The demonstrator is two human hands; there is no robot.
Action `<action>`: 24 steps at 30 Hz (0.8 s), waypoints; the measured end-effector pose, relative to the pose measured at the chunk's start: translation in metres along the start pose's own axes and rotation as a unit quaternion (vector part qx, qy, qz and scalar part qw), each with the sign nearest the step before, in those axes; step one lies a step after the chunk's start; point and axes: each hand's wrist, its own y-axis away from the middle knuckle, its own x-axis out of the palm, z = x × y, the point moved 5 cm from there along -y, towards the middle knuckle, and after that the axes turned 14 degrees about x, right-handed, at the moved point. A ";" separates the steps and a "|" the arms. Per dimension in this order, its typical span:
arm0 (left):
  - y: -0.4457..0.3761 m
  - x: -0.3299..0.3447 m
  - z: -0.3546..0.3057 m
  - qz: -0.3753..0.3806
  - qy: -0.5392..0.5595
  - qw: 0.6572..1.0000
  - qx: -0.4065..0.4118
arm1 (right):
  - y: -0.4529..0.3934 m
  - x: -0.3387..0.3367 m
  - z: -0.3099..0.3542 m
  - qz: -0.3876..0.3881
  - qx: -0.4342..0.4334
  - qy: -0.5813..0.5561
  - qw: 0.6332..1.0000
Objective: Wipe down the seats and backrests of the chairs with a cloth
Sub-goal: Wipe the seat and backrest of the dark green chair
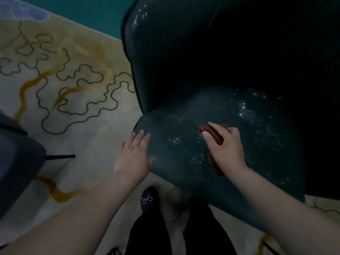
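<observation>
On the dark teal upholstered chair seat (184,162), right hand (225,146) curled around a bunched reddish-brown cloth (213,134), fingers wrapped over its top, pressing it down amid pale specks scattered across the cushion. Cloth tail trailing beneath the wrist toward the seat's front edge. Probably soft, light and limp; best gripped as a wad in the palm, as now, so nothing loose drags or folds under. Left hand (135,153) flat and relaxed, fingers straight, resting on the seat's left front corner, holding nothing, seemingly bracing. Both forearms reaching forward and down, wrists fairly level. Beyond the hands, the chair's curved dark teal backrest (156,52), speckled near its top. Below, a dark shoe with a stitched bow (148,198). Underneath, a cream rug with squiggly dark lines and ochre streaks (64,80).
</observation>
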 end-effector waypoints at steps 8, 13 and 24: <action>-0.079 0.051 0.014 -0.079 0.095 0.991 -0.053 | -0.086 0.064 0.022 0.023 -0.149 0.035 0.988; -0.098 0.081 0.013 -0.108 0.095 0.989 -0.038 | -0.128 0.105 0.058 -0.003 -0.276 0.132 0.952; -0.089 0.091 0.014 -0.171 0.123 0.977 -0.029 | -0.122 0.115 0.048 -0.050 -0.380 0.259 0.887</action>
